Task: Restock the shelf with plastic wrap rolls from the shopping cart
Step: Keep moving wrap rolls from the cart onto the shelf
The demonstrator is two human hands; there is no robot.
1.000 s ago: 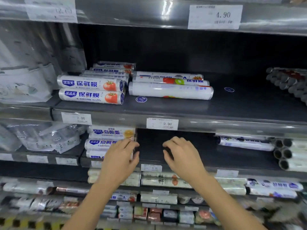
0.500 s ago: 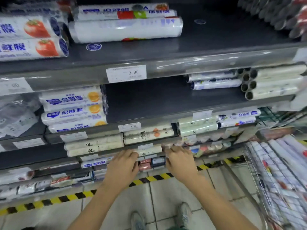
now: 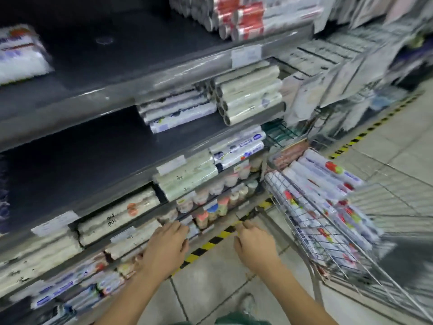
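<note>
Hands: left hand (image 3: 165,248) and right hand (image 3: 255,245) empty, fingers loosely curled, low at 6 o'clock.
Rolls: plastic wrap rolls (image 3: 321,191) piled in shopping cart (image 3: 293,221), 3 o'clock.
Shelf (image 3: 77,158): bare stretch, 10 o'clock.

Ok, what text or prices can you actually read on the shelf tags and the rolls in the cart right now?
None can be read; the picture is motion-blurred.
Shelf price tags: white, print smeared.
Rolls in the shopping cart: red and blue label marks, no legible words.
Rolls on the shelves: dark character-like marks, too blurred to read.
Both hands, left hand and right hand, are empty.
</note>
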